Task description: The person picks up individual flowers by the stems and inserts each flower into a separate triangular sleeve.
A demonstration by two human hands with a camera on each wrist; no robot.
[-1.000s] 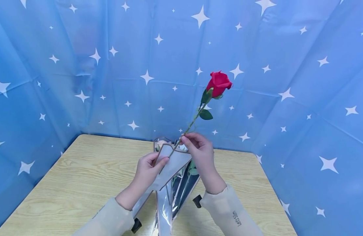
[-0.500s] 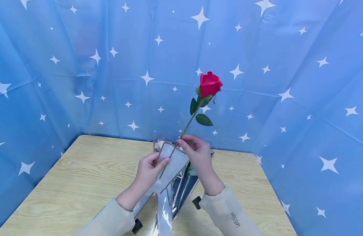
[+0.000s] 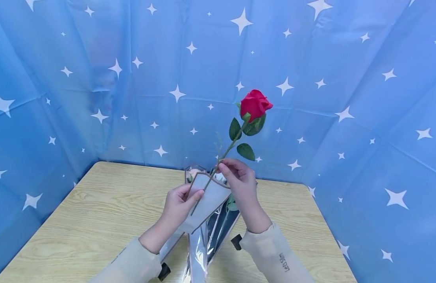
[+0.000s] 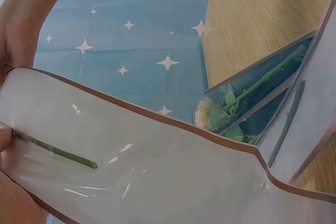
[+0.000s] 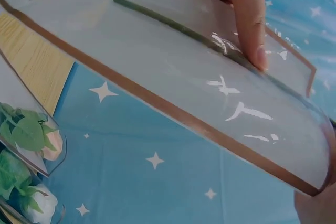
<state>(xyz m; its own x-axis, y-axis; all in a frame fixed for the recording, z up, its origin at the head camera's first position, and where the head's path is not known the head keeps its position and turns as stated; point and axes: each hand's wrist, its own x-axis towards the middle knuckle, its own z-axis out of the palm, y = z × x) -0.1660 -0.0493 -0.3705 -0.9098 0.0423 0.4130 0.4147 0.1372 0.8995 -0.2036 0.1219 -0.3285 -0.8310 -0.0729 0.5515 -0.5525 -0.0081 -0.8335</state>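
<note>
A red artificial rose [image 3: 255,106] leans up and to the right, its green stem [image 3: 233,142] running down into a whitish, brown-edged flower sleeve [image 3: 211,198]. My right hand [image 3: 241,184] pinches the stem at the sleeve's mouth. With thumb in front and fingers behind, my left hand [image 3: 179,204] grips the sleeve's left edge. In the left wrist view the cut end of the stem [image 4: 68,156] shows against the sleeve, beyond the left thumb [image 4: 5,137]. The right wrist view shows that left thumb [image 5: 254,45] pressing over the stem through the clear film.
Wrapped flowers in dark and pale sleeves [image 3: 223,226] lie on the wood table [image 3: 115,204] beneath my hands. A pale pink rose [image 5: 52,142] and a white one [image 5: 42,203] show in the right wrist view. A blue starred curtain [image 3: 133,98] hangs behind the table.
The rose has turned and sunk a little, its leaves now lower. Its bloom swung left, then slightly back right. The right hand shifted slightly with it; the left hand stayed nearly still.
</note>
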